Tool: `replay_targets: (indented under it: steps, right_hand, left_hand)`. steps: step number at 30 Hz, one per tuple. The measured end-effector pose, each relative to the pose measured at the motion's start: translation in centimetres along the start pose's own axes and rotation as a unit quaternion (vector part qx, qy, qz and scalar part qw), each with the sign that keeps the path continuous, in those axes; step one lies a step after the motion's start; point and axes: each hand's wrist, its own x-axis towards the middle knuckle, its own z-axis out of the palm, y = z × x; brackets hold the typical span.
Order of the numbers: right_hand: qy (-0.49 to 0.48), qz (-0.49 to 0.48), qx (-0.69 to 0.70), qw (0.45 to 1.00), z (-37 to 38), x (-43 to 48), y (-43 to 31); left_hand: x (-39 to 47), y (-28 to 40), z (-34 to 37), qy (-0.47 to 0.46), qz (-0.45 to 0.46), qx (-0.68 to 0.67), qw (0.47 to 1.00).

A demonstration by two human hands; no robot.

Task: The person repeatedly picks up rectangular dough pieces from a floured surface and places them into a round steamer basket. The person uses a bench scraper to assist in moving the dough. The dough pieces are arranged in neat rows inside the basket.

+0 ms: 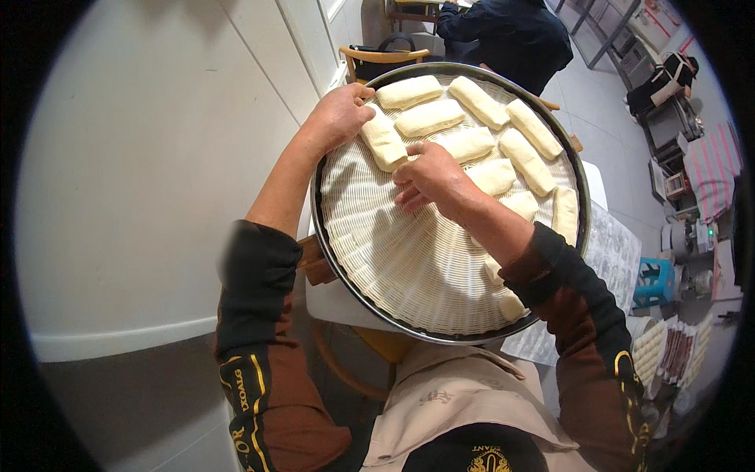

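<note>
A round steamer tray (pixel 407 277) with a dark rim and a pale ribbed liner lies before me. One pale dough roll (pixel 383 141) is set at its upper left, between my two hands. At the roll's far end, my left hand (pixel 344 115) reaches over the rim with its fingertips against the dough; its grip is partly hidden. Fingers spread, my right hand (pixel 435 177) hovers by the near end of the same roll. Several more dough rolls (pixel 430 117) fill the top and right side of the tray. My right forearm covers some of them.
A white wall (pixel 141 177) runs along the left. Beyond the tray are a wooden chair (pixel 383 56) and a seated person in dark clothing (pixel 507 41). To the right stand a floured board (pixel 610 253) and a blue plastic stool (pixel 653 282). Another person (pixel 663 85) is farther off.
</note>
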Motion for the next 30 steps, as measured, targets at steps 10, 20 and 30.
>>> replay_targets:
  steps: [10,20,30]
  right_hand:
    - [0.013,-0.026,-0.084,0.996,-3.1,-4.6,-1.4]
    - [0.075,-0.218,-0.019,0.973,-14.2,-17.2,2.6]
    - [0.284,-0.031,-0.075,0.955,-34.4,-23.8,33.7]
  left_hand:
    - [-1.0,0.4,-0.1,0.018,0.021,0.02,0.999]
    - [-8.3,2.7,-3.9,0.179,0.081,0.009,0.98]
    - [-27.9,13.3,14.8,0.044,0.161,-0.312,0.935]
